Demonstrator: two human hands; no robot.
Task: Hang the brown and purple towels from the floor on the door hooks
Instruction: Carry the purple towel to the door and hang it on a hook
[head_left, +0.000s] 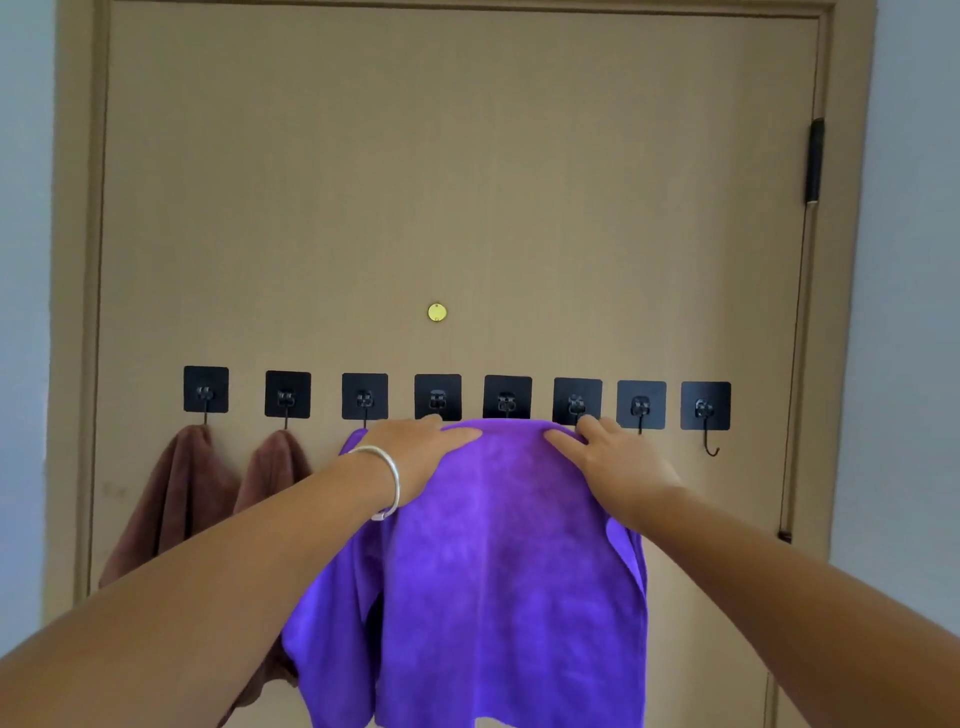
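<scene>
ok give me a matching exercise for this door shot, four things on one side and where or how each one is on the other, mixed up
Things:
1. purple towel
2. brown towels
3. far right hook
4. left hand

States:
A. bare, nothing hanging on it
B. wearing a silver bangle at the wrist
C. draped across the middle hooks, under both hands
D. hanging from the two leftmost hooks

Pairs: 1-C, 2-D, 3-A, 4-B

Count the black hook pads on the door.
8, in one row across the door: two above the brown towels, four around the purple towel, two right of it.
</scene>
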